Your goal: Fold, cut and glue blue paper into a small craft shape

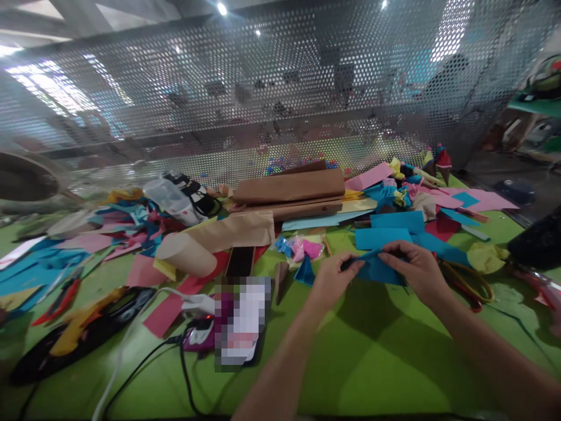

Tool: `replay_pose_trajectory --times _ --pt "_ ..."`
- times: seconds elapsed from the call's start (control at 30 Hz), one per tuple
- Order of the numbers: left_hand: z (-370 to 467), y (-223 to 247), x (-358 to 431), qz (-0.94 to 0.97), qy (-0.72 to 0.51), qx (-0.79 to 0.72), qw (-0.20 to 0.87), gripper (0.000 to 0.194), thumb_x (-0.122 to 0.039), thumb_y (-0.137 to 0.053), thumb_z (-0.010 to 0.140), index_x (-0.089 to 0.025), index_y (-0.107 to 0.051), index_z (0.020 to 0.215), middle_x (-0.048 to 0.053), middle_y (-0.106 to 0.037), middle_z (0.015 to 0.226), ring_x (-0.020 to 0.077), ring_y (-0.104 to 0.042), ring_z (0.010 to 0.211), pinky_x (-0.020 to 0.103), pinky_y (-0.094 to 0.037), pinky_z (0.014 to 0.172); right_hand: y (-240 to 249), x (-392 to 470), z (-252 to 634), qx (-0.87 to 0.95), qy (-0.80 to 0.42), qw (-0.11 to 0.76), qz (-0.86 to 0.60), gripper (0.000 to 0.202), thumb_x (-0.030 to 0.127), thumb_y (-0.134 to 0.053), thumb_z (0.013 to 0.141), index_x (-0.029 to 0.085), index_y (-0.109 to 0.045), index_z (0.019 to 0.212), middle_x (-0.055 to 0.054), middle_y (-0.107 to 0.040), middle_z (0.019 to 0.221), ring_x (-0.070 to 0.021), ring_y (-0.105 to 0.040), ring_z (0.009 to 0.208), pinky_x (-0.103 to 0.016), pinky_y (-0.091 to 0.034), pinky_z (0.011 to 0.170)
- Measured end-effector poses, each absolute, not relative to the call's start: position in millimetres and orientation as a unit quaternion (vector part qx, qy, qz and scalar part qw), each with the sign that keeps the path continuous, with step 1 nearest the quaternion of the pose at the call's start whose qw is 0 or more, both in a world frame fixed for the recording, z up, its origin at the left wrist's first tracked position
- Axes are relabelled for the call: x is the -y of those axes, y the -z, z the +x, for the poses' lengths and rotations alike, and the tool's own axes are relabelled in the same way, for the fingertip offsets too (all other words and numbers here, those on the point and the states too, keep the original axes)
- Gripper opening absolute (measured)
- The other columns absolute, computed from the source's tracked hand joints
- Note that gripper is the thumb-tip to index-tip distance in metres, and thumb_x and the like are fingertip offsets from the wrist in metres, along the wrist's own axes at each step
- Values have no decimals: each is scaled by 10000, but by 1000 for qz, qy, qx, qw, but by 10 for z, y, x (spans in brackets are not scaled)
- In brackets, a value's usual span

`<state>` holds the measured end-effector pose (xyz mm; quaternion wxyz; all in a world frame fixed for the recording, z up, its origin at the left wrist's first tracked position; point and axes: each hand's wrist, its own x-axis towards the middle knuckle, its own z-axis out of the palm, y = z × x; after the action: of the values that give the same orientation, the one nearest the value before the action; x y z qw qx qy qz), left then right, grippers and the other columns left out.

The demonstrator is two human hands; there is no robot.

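Note:
Both hands hold a blue sheet of paper over the green table, its upper edge bunched or folded between them. My left hand pinches the left end between thumb and fingers. On the right end, my right hand closes thumb and fingertips. Just behind lie more blue sheets. A small folded blue piece stands left of my left hand, near a bag of pink and blue paper pieces and a small brown cone.
Phone, power strip and cables occupy the left-centre of the green table. Farther left are a glue gun, red-handled scissors and paper scraps. Brown paper rolls lie before a perforated metal screen.

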<state>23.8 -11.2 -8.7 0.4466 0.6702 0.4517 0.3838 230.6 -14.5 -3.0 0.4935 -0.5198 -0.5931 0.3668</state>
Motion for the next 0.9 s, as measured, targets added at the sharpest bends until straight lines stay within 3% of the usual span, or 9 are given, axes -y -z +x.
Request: replay_pose_trajectory --times 0.17,0.33,0.5,0.7,0.8,0.9 --pt "248 64 94 611 -451 -462 458 222 -383 -721 838 -174 -719 912 22 -672 793 141 -580 683 239 -444 589 -9 140 2280 607 -390 468 -510 436 623 -781 709 214 -701 836 -17 -627 742 -184 -540 702 -300 -445 620" --pt "257 52 73 485 -528 -437 543 483 -475 -802 758 -179 -631 1100 -2 -656 761 113 -595 605 244 -485 591 13 127 2281 554 -433 502 -504 460 619 -821 665 207 -649 777 8 -558 691 -156 -501 651 -283 -426 587" --pt "393 127 150 515 -482 -383 596 458 -551 -771 777 -160 -632 972 26 -666 800 142 -617 724 270 -501 713 63 137 2248 511 -450 550 -483 424 557 -847 670 220 -629 808 21 -569 738 -149 -508 680 -268 -430 609" --pt "405 237 152 586 -452 -430 517 316 -472 -572 946 -180 -664 1026 62 -688 965 206 -604 920 313 -484 830 124 153 2216 543 -451 524 -476 412 528 -852 677 217 -674 879 18 -588 730 -158 -522 681 -274 -441 610" --pt "346 260 106 615 -444 -421 497 281 -434 -532 971 -190 -651 1045 53 -678 966 206 -592 921 312 -473 830 111 158 2242 543 -458 518 -476 428 556 -823 712 212 -700 935 -5 -627 783 -169 -554 713 -287 -467 638" --pt "333 256 103 646 -438 -444 440 258 -416 -516 981 -187 -628 941 54 -658 937 202 -571 878 314 -456 824 63 160 2261 539 -465 514 -479 425 598 -780 748 200 -716 885 -18 -634 775 -168 -561 710 -292 -473 644"
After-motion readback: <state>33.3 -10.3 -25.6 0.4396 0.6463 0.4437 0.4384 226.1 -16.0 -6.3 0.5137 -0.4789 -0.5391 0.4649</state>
